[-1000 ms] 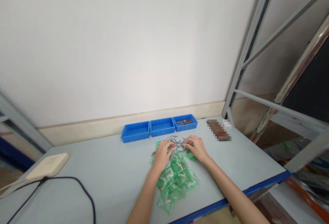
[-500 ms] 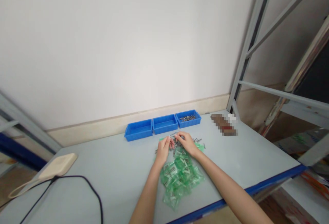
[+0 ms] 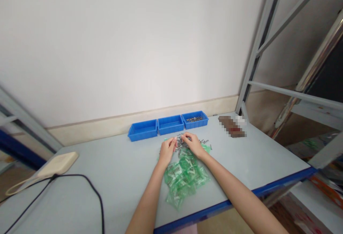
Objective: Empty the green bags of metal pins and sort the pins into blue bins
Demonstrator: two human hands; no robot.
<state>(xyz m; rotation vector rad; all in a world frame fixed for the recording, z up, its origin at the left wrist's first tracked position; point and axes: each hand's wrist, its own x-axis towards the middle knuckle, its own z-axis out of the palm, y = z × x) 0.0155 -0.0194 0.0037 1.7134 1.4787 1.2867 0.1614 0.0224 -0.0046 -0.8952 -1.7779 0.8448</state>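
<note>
both hands were down at the loose metal pieces (image 3: 181, 140), heaped on the desk (image 3: 120, 180) just in front of the rightmost blue bin (image 3: 199, 123). left hand (image 3: 167, 150) had fingertips drawn together at the heap, right hand (image 3: 193, 144) cupped over it (whether either pinched a piece, couldn't tell). that bin held only a few pieces; most of them, plus the green bags (image 3: 184, 178), lay out on the desk.
</note>
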